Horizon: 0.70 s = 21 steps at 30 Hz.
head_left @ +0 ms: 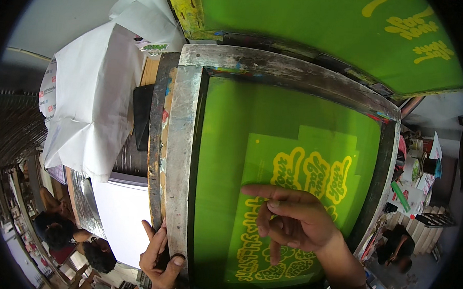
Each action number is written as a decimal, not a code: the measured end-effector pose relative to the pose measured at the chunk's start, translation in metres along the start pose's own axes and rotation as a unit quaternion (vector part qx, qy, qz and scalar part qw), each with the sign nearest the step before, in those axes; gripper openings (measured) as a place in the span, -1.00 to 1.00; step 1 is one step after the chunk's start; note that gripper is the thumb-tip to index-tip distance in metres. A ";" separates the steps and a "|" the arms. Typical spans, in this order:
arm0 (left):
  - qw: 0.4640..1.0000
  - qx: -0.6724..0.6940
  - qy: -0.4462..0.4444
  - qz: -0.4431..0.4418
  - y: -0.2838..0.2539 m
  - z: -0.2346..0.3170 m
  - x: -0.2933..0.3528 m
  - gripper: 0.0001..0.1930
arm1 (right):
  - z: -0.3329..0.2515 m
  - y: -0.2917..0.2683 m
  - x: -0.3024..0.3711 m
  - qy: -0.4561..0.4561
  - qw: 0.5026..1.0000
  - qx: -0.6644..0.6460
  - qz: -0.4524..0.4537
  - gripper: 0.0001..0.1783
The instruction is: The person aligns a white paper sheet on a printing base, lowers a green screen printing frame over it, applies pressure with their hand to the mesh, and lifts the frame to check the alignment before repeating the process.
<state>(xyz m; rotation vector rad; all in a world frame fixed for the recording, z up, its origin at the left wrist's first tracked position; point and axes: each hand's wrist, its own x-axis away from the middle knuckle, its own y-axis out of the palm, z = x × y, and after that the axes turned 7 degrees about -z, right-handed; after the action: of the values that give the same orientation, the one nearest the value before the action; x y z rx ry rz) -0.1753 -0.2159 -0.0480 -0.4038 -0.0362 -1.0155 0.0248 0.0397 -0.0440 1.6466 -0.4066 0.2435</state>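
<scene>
A screen-printing frame with worn, paint-stained grey bars fills the middle. Its green mesh carries yellow lettering and rounded shapes. My left hand grips the frame's left bar near the bottom, thumb on top and fingers along the outer edge. Over the mesh, my right hand holds nothing; its index finger points left and the other fingers are loosely bent and apart. Part of the lettering is hidden under this hand. I cannot tell whether its fingertips touch the mesh.
Another green screen with yellow lettering stands at the far side. To the left are crumpled white wrapping paper, a dark flat object and a stack of white sheets. People sit at lower left; another person is at right, near a cluttered table.
</scene>
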 end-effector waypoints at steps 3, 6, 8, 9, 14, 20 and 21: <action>1.000 -0.001 -0.004 0.004 0.000 0.000 0.001 -0.09 | -0.001 0.000 0.000 0.002 1.000 0.005 -0.001 -0.43; 1.000 -0.005 -0.008 0.006 0.001 0.002 -0.001 -0.08 | -0.001 0.000 0.000 0.001 1.000 0.004 -0.005 -0.43; 1.000 -0.004 -0.010 0.006 0.001 0.003 -0.002 -0.07 | -0.001 0.001 0.000 0.001 1.000 0.000 -0.004 -0.43; 1.000 -0.003 -0.011 0.006 0.002 0.004 -0.002 -0.07 | -0.001 0.000 0.000 0.001 1.000 0.000 -0.003 -0.43; 1.000 0.000 -0.011 0.013 0.003 0.004 -0.002 -0.06 | -0.001 0.001 0.000 0.000 1.000 -0.003 0.003 -0.43; 1.000 0.002 -0.008 0.010 0.001 0.001 0.000 -0.07 | 0.000 0.000 0.000 0.000 1.000 0.002 -0.002 -0.42; 1.000 0.004 -0.008 0.009 0.001 0.002 0.000 -0.08 | 0.000 0.000 0.000 0.000 1.000 0.003 -0.003 -0.42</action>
<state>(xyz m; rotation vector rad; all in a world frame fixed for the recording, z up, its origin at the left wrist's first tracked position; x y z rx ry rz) -0.1740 -0.2149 -0.0469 -0.4042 -0.0505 -0.9940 0.0244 0.0401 -0.0438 1.6528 -0.4017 0.2402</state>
